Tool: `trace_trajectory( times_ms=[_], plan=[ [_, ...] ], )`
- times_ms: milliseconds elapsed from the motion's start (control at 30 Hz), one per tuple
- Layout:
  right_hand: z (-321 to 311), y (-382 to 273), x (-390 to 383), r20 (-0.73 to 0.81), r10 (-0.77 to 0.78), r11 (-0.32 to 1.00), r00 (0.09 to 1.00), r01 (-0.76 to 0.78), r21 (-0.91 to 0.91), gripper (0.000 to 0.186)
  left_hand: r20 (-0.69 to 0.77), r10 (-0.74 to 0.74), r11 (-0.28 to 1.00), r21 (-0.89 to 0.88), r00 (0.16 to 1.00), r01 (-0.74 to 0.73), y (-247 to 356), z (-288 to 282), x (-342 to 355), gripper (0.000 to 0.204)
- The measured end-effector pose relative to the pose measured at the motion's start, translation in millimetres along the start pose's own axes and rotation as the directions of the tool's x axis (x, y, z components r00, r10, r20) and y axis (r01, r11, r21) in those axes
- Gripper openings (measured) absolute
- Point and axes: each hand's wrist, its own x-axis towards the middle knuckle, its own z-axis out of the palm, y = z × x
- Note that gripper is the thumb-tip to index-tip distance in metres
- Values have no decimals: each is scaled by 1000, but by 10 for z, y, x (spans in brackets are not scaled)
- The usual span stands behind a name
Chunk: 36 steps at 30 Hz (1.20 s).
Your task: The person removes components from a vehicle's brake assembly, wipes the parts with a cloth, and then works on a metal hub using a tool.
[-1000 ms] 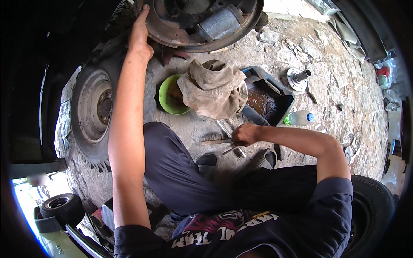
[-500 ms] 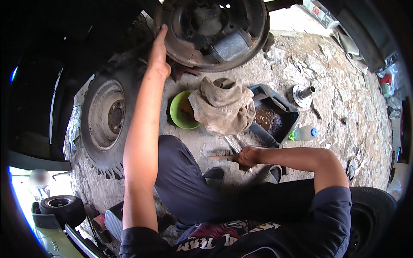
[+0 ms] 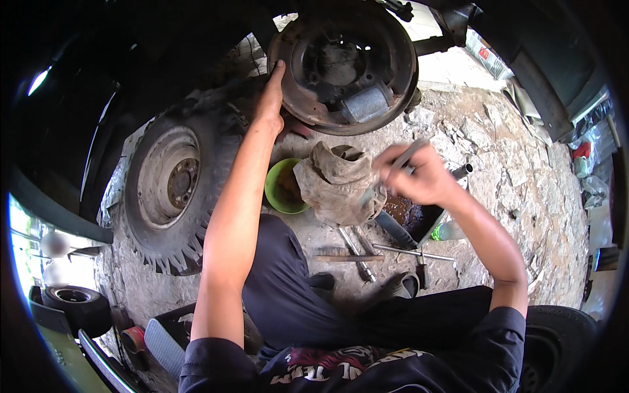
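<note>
A round, rusty brake backing plate [image 3: 298,105] with a grey cylindrical part [image 3: 367,103] low on its face hangs in front of me. My left hand [image 3: 270,108] grips its left rim, one digit lying along the edge and the other fingers hidden. My right hand [image 3: 419,177] is raised above the tray and closed around a short grey metal tool [image 3: 411,152]; motion blur hides its exact kind. Just left of that hand is a crumpled, dirty beige cloth [image 3: 331,183]. On the ground below lie a wooden-handled wire brush [image 3: 347,257] and metal bar tools [image 3: 416,251].
Beside the cloth sits a green bowl [image 3: 286,196]. A black tray [image 3: 396,229] of dark brown liquid, a plastic bottle [image 3: 447,230] and a metal spindle [image 3: 463,171] are at right. A wheel [image 3: 167,183] stands at left; another tyre [image 3: 557,347] is behind my right arm.
My right hand has risen from the wire brush and tools on the ground, now carrying a grey tool. The brush lies on the ground. My left hand stays at the plate's rim; the view has shifted slightly.
</note>
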Motion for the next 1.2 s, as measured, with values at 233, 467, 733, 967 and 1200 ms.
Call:
trace_trajectory(
  times_ms=[233, 467, 733, 967, 1200],
  plan=[
    [-222, -318, 653, -451, -176, 971, 875, 79, -226, 19, -77, -38, 999, -19, 996, 36, -88, 55, -8, 83],
    [1, -208, 1302, -198, -516, 651, 833, 231, -723, 26, -232, 72, 994, -65, 970, -89, -248, 32, 149, 75],
    [55, 120, 1441, -177, -568, 428, 804, 105, -898, 33, -152, -11, 963, -269, 988, -30, -26, 356, -320, 74],
    [-207, 19, 1392, -90, -451, 426, 888, 125, -896, 35, -168, -14, 979, -203, 986, -21, -154, 304, -170, 78],
    [-82, 93, 1276, 34, -407, 407, 913, 215, -888, 31, -96, 5, 977, -213, 995, -25, -146, 305, -213, 68]
  ],
)
